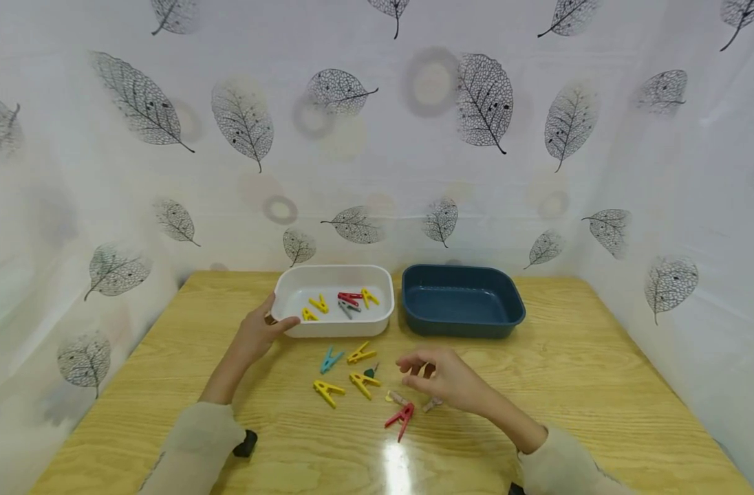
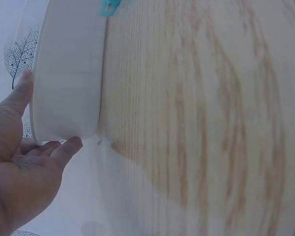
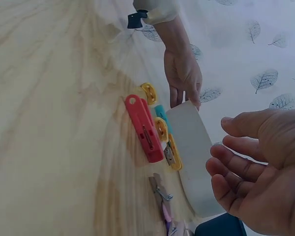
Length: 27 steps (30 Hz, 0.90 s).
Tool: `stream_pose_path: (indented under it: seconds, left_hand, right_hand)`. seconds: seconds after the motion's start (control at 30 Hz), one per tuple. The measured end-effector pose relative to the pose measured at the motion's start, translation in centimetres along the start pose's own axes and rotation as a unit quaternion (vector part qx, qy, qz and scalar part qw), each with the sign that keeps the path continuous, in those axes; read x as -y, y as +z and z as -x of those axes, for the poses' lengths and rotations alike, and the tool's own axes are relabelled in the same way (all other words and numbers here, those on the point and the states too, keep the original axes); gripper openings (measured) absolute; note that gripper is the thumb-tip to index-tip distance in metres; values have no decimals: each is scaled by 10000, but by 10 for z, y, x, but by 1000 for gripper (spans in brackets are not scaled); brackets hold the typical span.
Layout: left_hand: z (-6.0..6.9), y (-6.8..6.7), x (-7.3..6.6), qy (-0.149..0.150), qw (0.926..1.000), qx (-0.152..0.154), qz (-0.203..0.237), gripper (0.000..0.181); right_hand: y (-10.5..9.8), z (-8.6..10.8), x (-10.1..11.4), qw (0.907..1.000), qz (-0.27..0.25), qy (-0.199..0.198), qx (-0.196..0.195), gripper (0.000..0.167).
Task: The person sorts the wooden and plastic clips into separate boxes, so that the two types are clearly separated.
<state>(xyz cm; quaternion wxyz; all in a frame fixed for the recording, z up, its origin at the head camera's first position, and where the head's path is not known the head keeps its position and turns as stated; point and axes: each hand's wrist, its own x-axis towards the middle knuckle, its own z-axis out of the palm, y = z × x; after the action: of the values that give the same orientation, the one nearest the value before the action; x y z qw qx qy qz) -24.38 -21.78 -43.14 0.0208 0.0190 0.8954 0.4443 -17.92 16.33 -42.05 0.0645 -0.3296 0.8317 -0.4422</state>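
Note:
My left hand [image 1: 253, 337] holds the left end of the white bin [image 1: 336, 330], thumb on the front rim; in the left wrist view the hand [image 2: 29, 162] lies at the bin's end wall [image 2: 69, 73]. Inside the bin are yellow, red and grey clothespins. My right hand [image 1: 445, 378] hovers over the table with bent, parted fingers and nothing between them. Near it lie a red clothespin [image 1: 400, 418], yellow ones [image 1: 364, 383], a blue one [image 1: 330, 359], a dark green piece [image 1: 369, 373] and small pale pegs [image 1: 433, 404]. The right wrist view shows the right hand [image 3: 265, 167] empty.
A dark blue bin [image 1: 464, 328] stands right of the white bin, with nothing seen inside. Both are at the back of the wooden table [image 1: 600, 412], before a leaf-patterned curtain [image 1: 377, 158]. A bright reflection lies near the front.

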Motion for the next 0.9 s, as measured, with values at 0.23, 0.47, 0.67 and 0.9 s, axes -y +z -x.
stream_pose_path:
  seconds: [0.23,0.47,0.67,0.9]
  left_hand:
    - [-1,1,1,7,10000,-9,39,95]
    - [-1,1,0,-50,10000,-6,-15,94]
    - [-1,0,1,-80,10000,21,-3,95]
    - [-1,0,1,-101,9999,21,-8,95]
  right_hand:
    - [4,10,-5,9997,-71,-95,201,23]
    - [12,17,-14,9986,187,-430,249,23]
    - [15,22,-16,9971,361,-592,323,23]
    - [18,23,-15,9960,664,-430,414,21]
